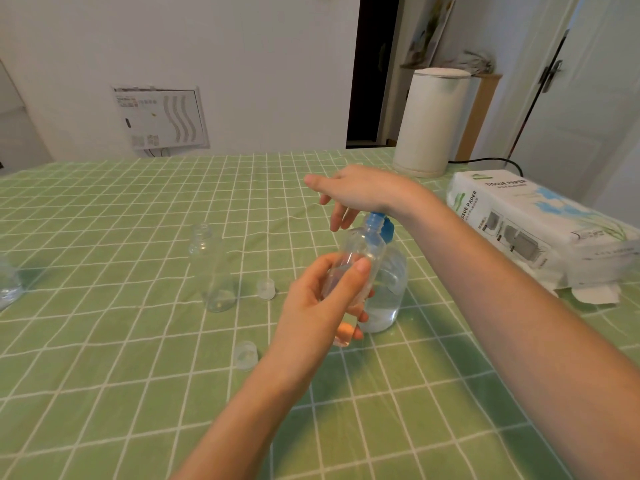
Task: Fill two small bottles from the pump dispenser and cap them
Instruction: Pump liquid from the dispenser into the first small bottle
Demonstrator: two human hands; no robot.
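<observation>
Two caps lie loose on the green cloth (104, 375): a far cap (266, 289) near the open bottle (213, 271) standing at left, a near cap (246, 355) closer in. The left hand (322, 296) grips the held bottle (360, 247), tilted, mouth up at the blue nozzle (386, 230) of the dispenser (388, 292). The right hand (360, 192) rests on the pump, fingers loose, holding nothing

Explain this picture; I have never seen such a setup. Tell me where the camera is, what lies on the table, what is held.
No machine: a person's bare hands, filmed by a head-worn camera looking down. The left hand grips a small bottle at the blue spout of the pump dispenser; the right hand lies over its pump head. On the green tablecloth: a second small bottle, uncapped, a loose cap, another cap, a tissue pack.
</observation>
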